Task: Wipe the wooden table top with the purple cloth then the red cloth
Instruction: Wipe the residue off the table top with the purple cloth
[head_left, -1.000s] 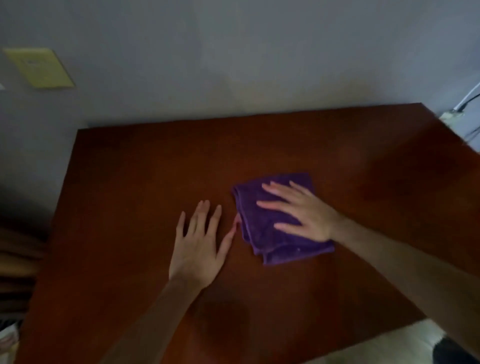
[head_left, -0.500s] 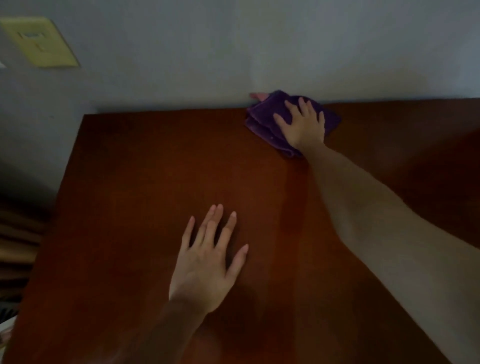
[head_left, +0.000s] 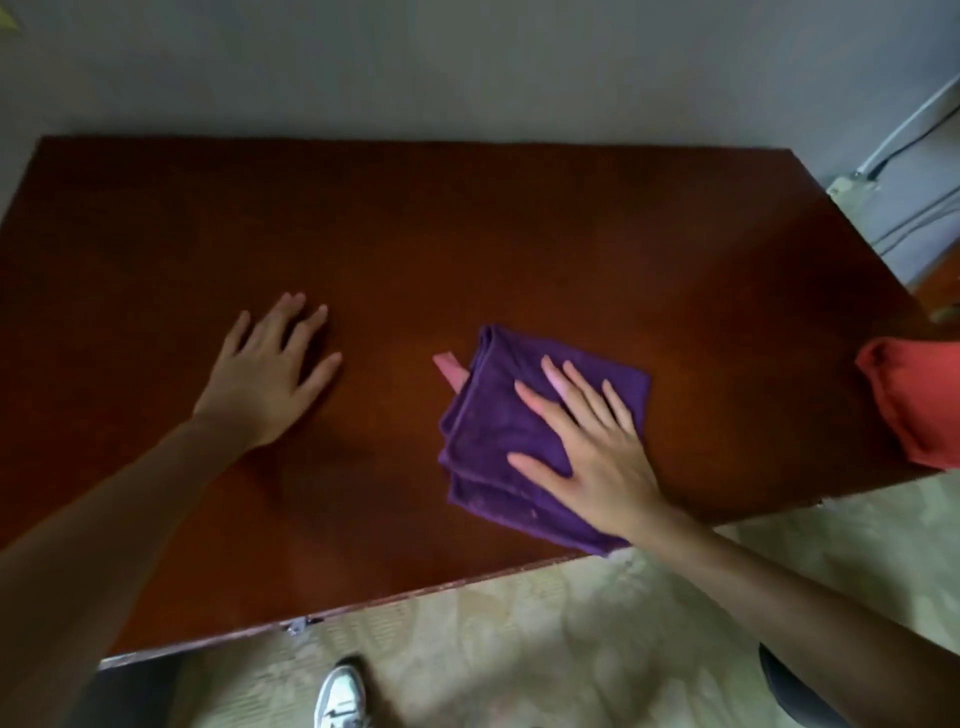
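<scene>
Wooden tabletop (head_left: 467, 234), dark reddish-brown, fills most of the view and its far edge runs along a grey wall (head_left: 467, 67). Purple cloth (head_left: 498, 431), folded into several layers, lies flat on the tabletop right of centre, its near corner reaching the near edge of the tabletop. A small pink tag (head_left: 449, 370) sticks out from the cloth's left far side. Right hand (head_left: 587, 452) lies palm down on the purple cloth, fingers straight and spread, pointing to the far left; grip open, pressing flat, nothing curled round the fabric. Left hand (head_left: 265, 374) rests palm down on bare wood, well apart from the cloth to its left, fingers extended and slightly spread; grip open, holding nothing. Both forearms are bare and enter from the near side. Red cloth (head_left: 914, 405) sits at the right end of the tabletop, well apart from the purple cloth, partly cut off by the frame; it seems to be bunched or loosely folded, but the view there is distorted and I cannot tell how far it overhangs the edge. Past the far right corner, white cables (head_left: 909, 130) run along the wall to a pale socket strip (head_left: 852, 188). Below the near edge there is a pale patterned floor (head_left: 519, 649), with the toe of a white shoe (head_left: 340, 699) at the bottom of the frame.
</scene>
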